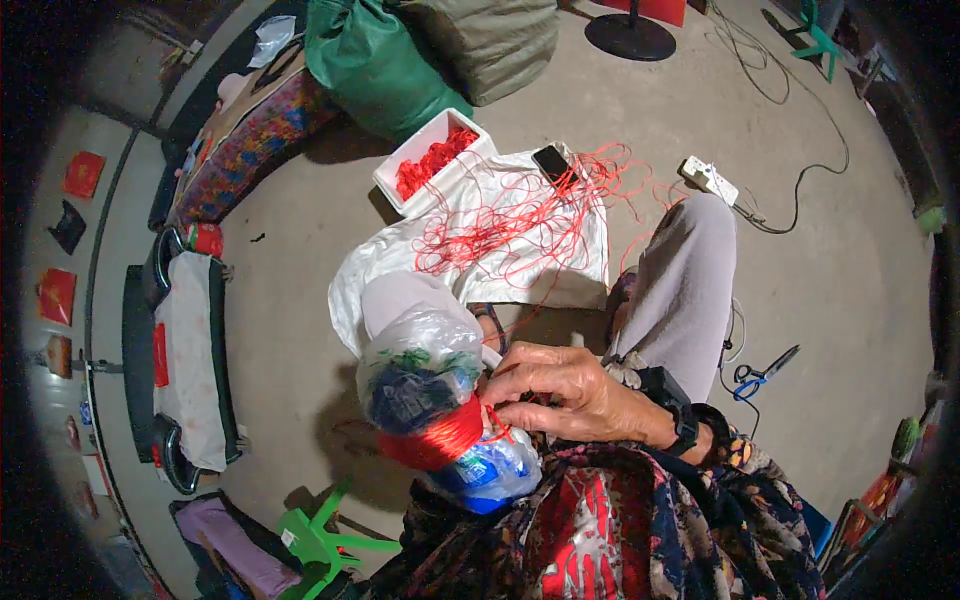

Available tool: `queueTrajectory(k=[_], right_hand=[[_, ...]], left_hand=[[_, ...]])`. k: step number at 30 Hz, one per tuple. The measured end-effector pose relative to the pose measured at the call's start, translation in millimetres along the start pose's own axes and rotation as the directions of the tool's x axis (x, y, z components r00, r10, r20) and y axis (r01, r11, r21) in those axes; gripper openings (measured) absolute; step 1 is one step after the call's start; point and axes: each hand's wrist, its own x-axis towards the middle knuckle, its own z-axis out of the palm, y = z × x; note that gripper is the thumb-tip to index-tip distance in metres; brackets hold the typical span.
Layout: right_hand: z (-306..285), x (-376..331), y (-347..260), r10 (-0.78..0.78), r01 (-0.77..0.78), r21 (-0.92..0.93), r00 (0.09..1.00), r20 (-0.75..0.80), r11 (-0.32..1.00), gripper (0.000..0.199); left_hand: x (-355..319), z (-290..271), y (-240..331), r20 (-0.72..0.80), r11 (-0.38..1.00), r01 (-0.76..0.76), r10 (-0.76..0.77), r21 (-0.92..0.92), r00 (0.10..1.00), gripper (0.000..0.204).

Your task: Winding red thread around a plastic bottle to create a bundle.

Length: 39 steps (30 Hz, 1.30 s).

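Note:
A bundle wrapped in clear plastic (415, 345), dark and green at one end and blue at the other, rests at my left knee. Red cord (435, 438) is wound thickly around its middle. From the right, my right hand (560, 385) reaches over to the bundle, its thumb and fingers closed at the edge of the winding, pinching the red cord. The exact grip is partly hidden by the fingers. I cannot see my left hand. Beyond my knees, a loose tangle of red cord (490, 240) spreads over a white cloth (360, 285), and a strand runs back toward my hand.
A white box (385, 180) with red pieces and a black phone (553, 165) are at the cloth. Farther off stand green (385, 75) and grey sacks. A power strip (710, 180) with cable and blue-handled scissors (755, 382) lie right; a green stool (318, 540) stands lower left.

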Motion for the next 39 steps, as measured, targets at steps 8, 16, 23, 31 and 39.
queueTrajectory(k=[8,16,23,31,39], right_hand=[[3,2,1,-0.052,0.051,-0.05,0.999,-0.014,0.997,0.014],[7,5,-4,-0.1,0.097,-0.064,0.994,-0.042,0.993,0.012],[11,4,0,-0.04,0.036,-0.065,0.998,-0.05,0.997,0.013],[12,3,1,0.022,-0.025,-0.052,0.997,-0.069,0.998,0.013],[7,7,2,-0.016,0.016,-0.09,1.0,0.008,0.996,0.013]], left_hand=[[-3,2,-6,0.0,1.0,0.003,-0.003,-0.007,1.0,0.07],[-4,-3,-1,0.001,1.0,0.003,-0.003,-0.012,1.0,0.07],[0,-11,9,0.001,1.0,-0.012,0.012,-0.015,1.0,0.07],[5,-14,15,0.012,1.0,-0.009,0.01,-0.026,1.0,0.071],[3,-14,13,0.025,0.999,0.013,-0.012,-0.029,1.0,0.071]])
